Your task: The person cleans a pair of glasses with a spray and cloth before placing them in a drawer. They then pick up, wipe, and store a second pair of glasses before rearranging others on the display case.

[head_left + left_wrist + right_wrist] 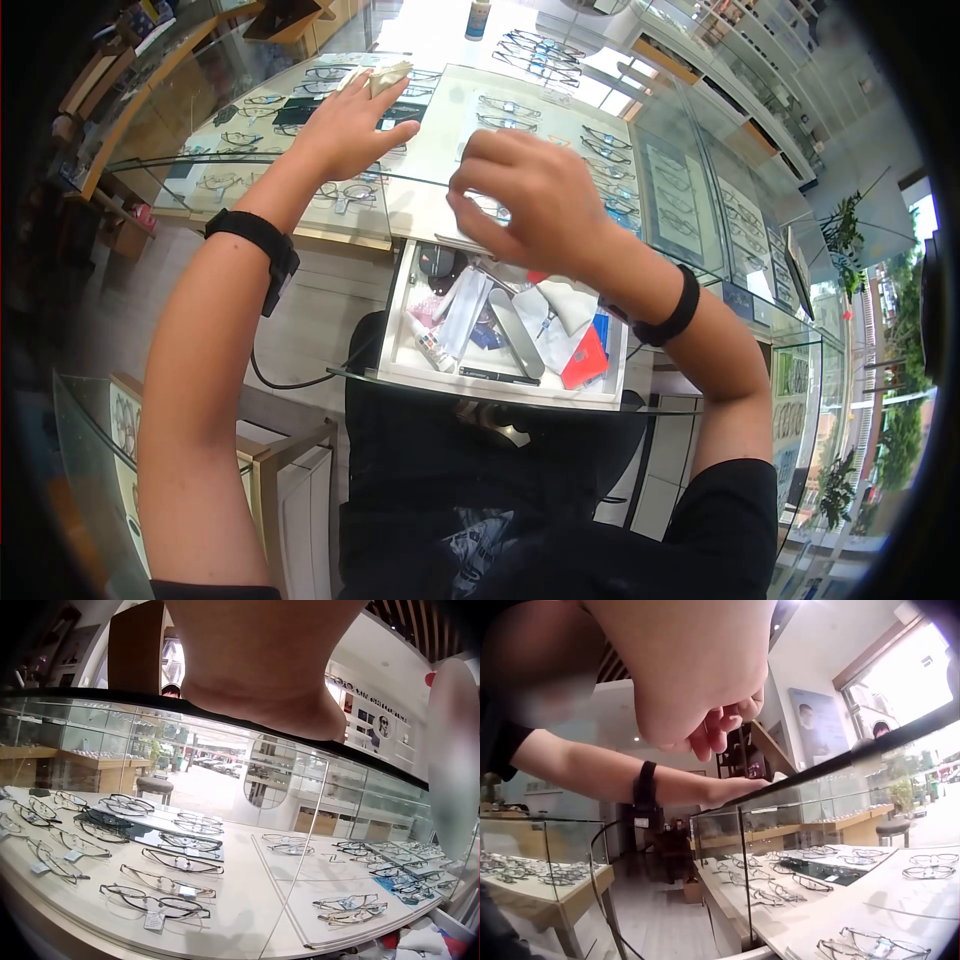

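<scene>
My left hand (350,125) lies with its fingers stretched out on the glass top of the display case (440,130). A crumpled pale cloth (390,78) is at its fingertips; the right wrist view shows the cloth (780,777) beyond that hand (739,789). Over the near edge of the glass hangs my right hand (530,195), its fingers loosely curled; no object shows in it. Below it a drawer (400,345) stands pulled out, holding a grey case (515,330), a red packet (587,360), a white bottle (430,345) and a black pen (498,376).
Rows of eyeglasses (154,900) lie inside the case under the glass. A small bottle (478,20) stands at the far end of the top. The glass edge runs just before the lap, and a black cable (290,385) hangs left of the drawer.
</scene>
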`<act>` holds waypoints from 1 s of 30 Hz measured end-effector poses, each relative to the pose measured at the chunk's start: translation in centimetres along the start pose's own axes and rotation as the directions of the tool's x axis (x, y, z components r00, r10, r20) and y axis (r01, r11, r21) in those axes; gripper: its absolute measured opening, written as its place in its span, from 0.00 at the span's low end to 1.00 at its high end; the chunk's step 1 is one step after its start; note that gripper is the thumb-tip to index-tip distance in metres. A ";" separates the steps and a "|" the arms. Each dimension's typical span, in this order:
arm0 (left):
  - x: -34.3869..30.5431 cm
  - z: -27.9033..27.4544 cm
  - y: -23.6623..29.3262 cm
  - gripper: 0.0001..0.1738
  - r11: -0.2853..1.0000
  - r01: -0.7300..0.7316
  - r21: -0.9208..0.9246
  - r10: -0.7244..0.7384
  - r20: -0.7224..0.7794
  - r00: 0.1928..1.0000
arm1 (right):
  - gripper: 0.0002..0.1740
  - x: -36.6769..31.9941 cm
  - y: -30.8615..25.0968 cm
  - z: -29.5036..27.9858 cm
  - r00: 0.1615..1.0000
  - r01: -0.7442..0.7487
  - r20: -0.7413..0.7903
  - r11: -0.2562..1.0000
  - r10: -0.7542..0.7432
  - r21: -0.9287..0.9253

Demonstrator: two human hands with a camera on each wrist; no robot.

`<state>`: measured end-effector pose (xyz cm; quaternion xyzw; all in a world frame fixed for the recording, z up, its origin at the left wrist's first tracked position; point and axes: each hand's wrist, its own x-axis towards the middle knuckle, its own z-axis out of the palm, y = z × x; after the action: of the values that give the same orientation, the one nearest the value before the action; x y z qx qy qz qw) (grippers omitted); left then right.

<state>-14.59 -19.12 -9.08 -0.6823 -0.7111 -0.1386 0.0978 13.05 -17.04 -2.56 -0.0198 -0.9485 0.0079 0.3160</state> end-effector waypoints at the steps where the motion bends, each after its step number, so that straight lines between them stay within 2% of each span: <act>1: 0.0 -0.2 0.1 0.44 1.000 0.010 0.006 -0.010 0.028 1.000 | 0.07 1.1 1.2 -1.1 0.998 -0.059 -0.025 0.998 0.059 0.004; 3: -0.1 -0.5 0.2 0.43 1.000 0.018 -0.005 -0.018 0.042 0.999 | 0.12 3.0 4.0 -3.0 0.971 -0.239 0.008 0.971 0.239 -0.013; 6: -0.1 -0.7 0.4 0.43 0.999 0.029 -0.026 -0.027 0.064 0.998 | 0.18 4.4 11.3 -4.1 0.923 -0.367 0.041 0.909 0.382 -0.200; 8: -0.1 -0.8 0.5 0.43 0.999 0.040 -0.022 -0.038 0.075 0.996 | 0.22 4.9 15.5 -4.3 0.856 -0.459 0.093 0.830 0.509 -0.317; 10: -0.2 -1.0 0.6 0.44 0.999 0.047 -0.021 -0.045 0.082 0.996 | 0.19 4.5 19.5 -3.4 0.837 -0.466 0.118 0.808 0.534 -0.360; 14: -0.2 -1.0 0.7 0.43 0.997 0.067 -0.031 -0.064 0.087 0.994 | 0.17 3.5 23.4 -1.7 0.842 -0.403 0.193 0.826 0.503 -0.394; 17: -0.2 -1.0 0.6 0.43 0.998 0.058 -0.025 -0.056 0.088 0.995 | 0.17 3.3 25.9 0.0 0.780 -0.440 0.319 0.835 0.538 -0.330; 21: -0.1 -0.9 0.5 0.44 0.999 0.040 -0.026 -0.037 0.088 0.995 | 0.18 3.0 27.2 1.9 0.822 -0.403 0.301 0.868 0.483 -0.290; 23: -0.2 -0.9 0.4 0.44 0.999 0.038 -0.026 -0.035 0.085 0.996 | 0.16 3.3 26.1 2.2 0.799 -0.426 0.248 0.807 0.547 -0.409; 27: -0.3 -0.9 0.4 0.43 0.999 0.032 -0.029 -0.030 0.070 0.997 | 0.14 3.8 23.6 1.6 0.789 -0.437 0.253 0.801 0.560 -0.410; 30: -0.1 -0.8 0.3 0.43 0.999 0.028 -0.023 -0.026 0.068 0.997 | 0.12 4.0 21.6 0.9 0.738 -0.452 0.316 0.784 0.597 -0.425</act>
<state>-14.27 -19.47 -8.36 -0.6781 -0.7214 -0.1250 0.0637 10.01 4.69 -1.49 -0.3386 -0.9366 -0.0519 0.0734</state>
